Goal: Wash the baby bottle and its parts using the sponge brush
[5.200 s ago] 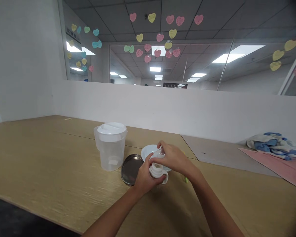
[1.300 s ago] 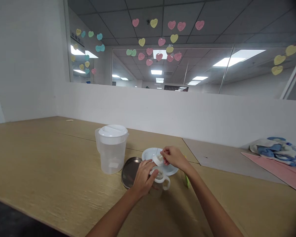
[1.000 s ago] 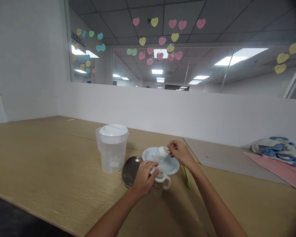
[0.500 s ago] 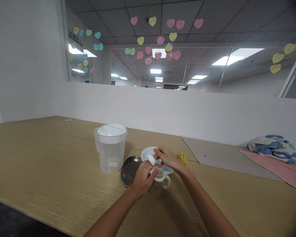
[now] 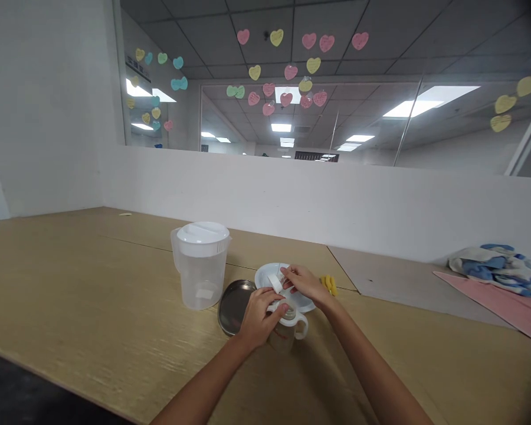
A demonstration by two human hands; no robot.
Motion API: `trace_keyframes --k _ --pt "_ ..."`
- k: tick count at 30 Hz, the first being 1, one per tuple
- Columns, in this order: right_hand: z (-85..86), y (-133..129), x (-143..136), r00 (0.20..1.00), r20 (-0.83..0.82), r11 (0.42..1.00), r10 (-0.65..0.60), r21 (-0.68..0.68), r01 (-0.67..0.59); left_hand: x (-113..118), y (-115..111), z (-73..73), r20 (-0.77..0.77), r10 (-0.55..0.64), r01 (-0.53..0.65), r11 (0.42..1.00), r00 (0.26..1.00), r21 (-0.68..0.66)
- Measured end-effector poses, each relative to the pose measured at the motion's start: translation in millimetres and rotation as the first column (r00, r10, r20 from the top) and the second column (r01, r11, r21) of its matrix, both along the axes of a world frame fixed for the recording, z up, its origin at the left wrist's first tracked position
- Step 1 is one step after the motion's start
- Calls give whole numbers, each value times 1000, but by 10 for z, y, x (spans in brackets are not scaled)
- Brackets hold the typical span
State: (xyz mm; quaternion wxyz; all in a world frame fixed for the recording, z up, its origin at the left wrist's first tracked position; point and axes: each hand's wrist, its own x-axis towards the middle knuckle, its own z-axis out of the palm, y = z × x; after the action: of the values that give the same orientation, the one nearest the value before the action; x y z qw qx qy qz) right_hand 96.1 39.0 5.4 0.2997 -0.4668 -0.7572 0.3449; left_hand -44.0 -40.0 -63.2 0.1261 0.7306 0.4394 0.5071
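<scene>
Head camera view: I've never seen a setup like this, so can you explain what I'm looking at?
There is no robot here: these are a person's bare hands, seen by a camera worn on the head, looking forward and down. The left hand grips a handled bottle near its open neck. The right hand holds a white cap just above it. On the table stand a lidded jug, a metal tray and a pale bowl behind the hands. A yellow object, too small to name surely, lies beside the right wrist. Cloths lie far right.
</scene>
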Motion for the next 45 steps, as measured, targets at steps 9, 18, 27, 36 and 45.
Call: trace_keyframes --k 9,18,27,36,45 --pt "220 -301 -133 993 -107 977 54 210 -31 -10 48 -33 329 183 -223 971 927 89" --pt "271 -602 -258 965 170 846 202 466 -259 -13 50 -95 317 131 -171 980 939 102" --pt "285 -612 -248 941 269 799 206 509 -320 -28 27 -125 275 118 -172 968 954 181" --pt "363 -538 -102 927 -54 923 370 138 -360 -69 16 -148 163 137 -174 956 977 238" --pt "275 -304 -37 959 238 939 -154 337 67 -48 79 -55 98 395 -407 898 913 167"
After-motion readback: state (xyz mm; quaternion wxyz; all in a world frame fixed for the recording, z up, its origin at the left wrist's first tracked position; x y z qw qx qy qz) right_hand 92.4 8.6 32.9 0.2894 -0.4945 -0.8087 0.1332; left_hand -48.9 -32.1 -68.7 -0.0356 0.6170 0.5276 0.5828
